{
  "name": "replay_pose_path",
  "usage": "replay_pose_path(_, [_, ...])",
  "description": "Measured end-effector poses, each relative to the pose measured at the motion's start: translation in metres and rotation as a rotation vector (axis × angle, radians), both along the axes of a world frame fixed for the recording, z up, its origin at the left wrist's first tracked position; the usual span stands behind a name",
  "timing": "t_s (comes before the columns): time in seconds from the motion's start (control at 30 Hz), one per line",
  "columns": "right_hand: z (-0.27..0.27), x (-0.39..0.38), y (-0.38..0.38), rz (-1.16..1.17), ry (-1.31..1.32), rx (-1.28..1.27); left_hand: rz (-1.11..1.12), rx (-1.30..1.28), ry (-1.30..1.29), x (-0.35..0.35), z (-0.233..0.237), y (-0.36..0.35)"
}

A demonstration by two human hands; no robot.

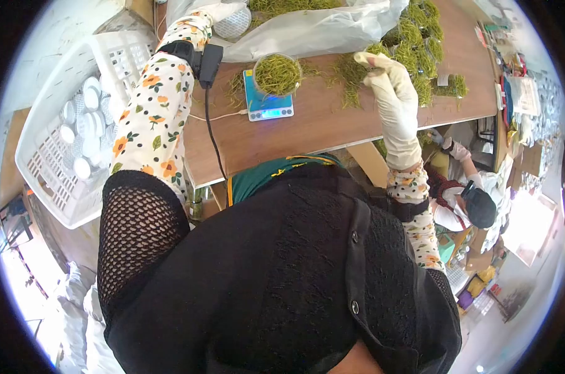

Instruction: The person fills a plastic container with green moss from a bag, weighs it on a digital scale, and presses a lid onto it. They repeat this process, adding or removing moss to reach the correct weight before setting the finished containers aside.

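At the top edge, my left hand [223, 10], in a pale glove, has its fingers closed over the rim of a clear round tub [232, 25]; part of the hand is cut off. My right hand [394, 100], also gloved, is raised above the table's front half, fingers curled toward the thumb. What sits in that pinch, if anything, is too small to make out. Beneath its fingertips lie loose green dried strands [349, 78]. Between the hands, a clear tub filled with strands [277, 75] stands on a blue digital scale [268, 107], whose display is lit.
A plastic sheet [320, 34] lies across the table [332, 128], with more strands behind it. Several filled tubs [413, 43] are grouped at right; one lies apart [450, 85]. At left, a white basket [36, 156] holds tubs. A co-worker [463, 202] is at right.
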State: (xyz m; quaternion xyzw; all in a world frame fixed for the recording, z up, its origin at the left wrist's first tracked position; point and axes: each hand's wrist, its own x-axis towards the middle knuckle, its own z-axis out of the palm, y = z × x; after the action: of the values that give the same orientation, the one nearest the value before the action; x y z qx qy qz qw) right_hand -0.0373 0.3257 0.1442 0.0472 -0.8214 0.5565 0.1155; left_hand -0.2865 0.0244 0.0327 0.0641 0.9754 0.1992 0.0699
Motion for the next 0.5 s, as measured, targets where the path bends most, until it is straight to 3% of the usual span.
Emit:
replay_pose_path(0.07, [0.004,-0.009,-0.009,0.044,0.074,0.136,0.051,0.167,-0.042,0.027,0.045,0.003])
replay_pose_path(0.1, [0.004,-0.013,-0.013,0.067,0.115,0.201,-0.104,0.475,0.037,0.04,0.06,0.006])
replay_pose_path(0.17, [0.002,-0.018,-0.018,0.086,0.045,0.086,-0.426,1.079,0.207,0.056,0.082,0.007])
replay_pose_path(0.2, [0.002,-0.02,-0.021,0.09,0.039,0.063,-0.506,0.838,0.421,0.058,0.102,0.002])
replay_pose_path(0.3, [-0.006,-0.028,-0.026,0.126,-0.008,-0.149,-0.397,1.397,0.12,0.076,0.114,0.003])
replay_pose_path(0.4, [-0.003,-0.037,-0.032,0.159,0.005,-0.336,-0.309,1.154,0.126,0.112,0.135,-0.003])
replay_pose_path(0.47, [0.01,-0.043,-0.04,0.135,0.076,-0.301,-0.737,1.716,-0.351,0.116,0.138,-0.008])
replay_pose_path(0.5, [0.011,-0.047,-0.039,0.165,0.116,-0.16,-0.749,1.702,-0.313,0.121,0.139,-0.009])
